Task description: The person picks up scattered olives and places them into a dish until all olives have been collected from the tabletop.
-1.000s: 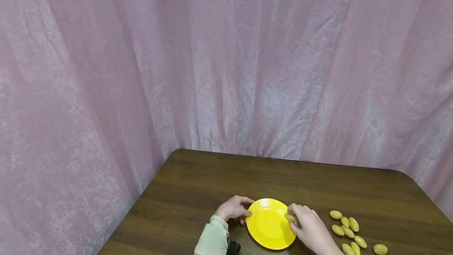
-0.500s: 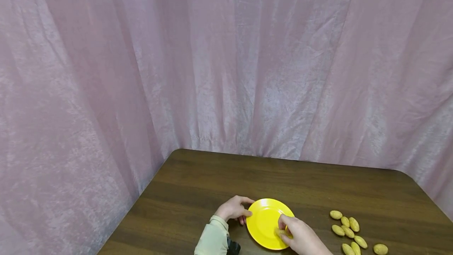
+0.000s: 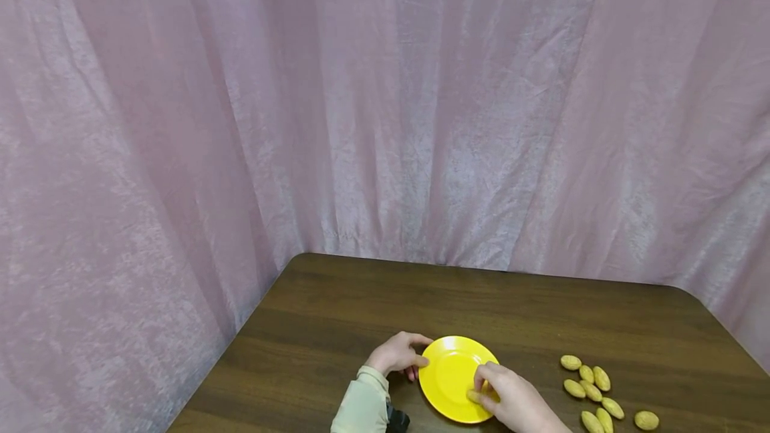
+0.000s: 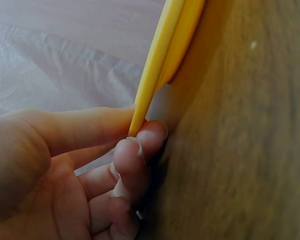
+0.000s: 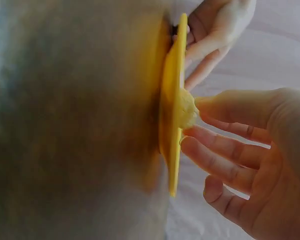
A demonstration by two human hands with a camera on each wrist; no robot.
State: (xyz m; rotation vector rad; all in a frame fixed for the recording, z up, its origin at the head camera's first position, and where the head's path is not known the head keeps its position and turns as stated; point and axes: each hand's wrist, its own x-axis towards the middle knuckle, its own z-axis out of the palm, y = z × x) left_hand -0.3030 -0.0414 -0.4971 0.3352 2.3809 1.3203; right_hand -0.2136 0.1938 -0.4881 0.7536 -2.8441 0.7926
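Observation:
My left hand (image 3: 396,354) pinches the left rim of a round yellow plate (image 3: 445,403); the left wrist view shows the rim of the plate (image 4: 157,65) between thumb and fingertips. Over the right half of the plate, my right hand (image 3: 511,396) holds one pale yellow oval piece (image 5: 187,108), nut- or fruit-like, by its fingertips. In the right wrist view this piece rests against the plate's upper face. From the head view the right fingers largely hide it.
Several similar yellow-green oval pieces (image 3: 591,391) lie loosely grouped on the brown wooden table (image 3: 337,313), right of the plate. One oval piece (image 3: 646,420) lies apart, further right. A pink curtain (image 3: 385,119) hangs behind the table.
My right hand has moved left from the plate's right rim and lowered over its inside, carrying the oval piece. My left hand has stayed at the left rim.

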